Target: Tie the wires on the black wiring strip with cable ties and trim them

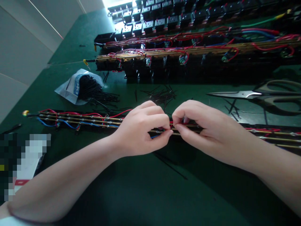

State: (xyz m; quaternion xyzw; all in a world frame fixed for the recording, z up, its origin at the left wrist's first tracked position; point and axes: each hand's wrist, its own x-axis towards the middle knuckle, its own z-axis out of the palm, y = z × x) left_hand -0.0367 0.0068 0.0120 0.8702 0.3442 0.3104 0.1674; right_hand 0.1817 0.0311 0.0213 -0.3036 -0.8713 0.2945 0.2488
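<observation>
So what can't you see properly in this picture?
All in the head view:
What the fingertips pinch on the wired strip: covered by the left hand and right hand.
The scissors: handles cut off by the right edge.
The patch at lower left: blurred into squares, unreadable.
Print on the bag of black ties: too small, partly folded.
The black parts at the back: dark and tiny, details lost.

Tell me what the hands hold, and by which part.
Both the left hand and the right hand pinch the long strip of brass rails with red and blue wires partway along its length; anything smaller in the pinch is hidden.
</observation>
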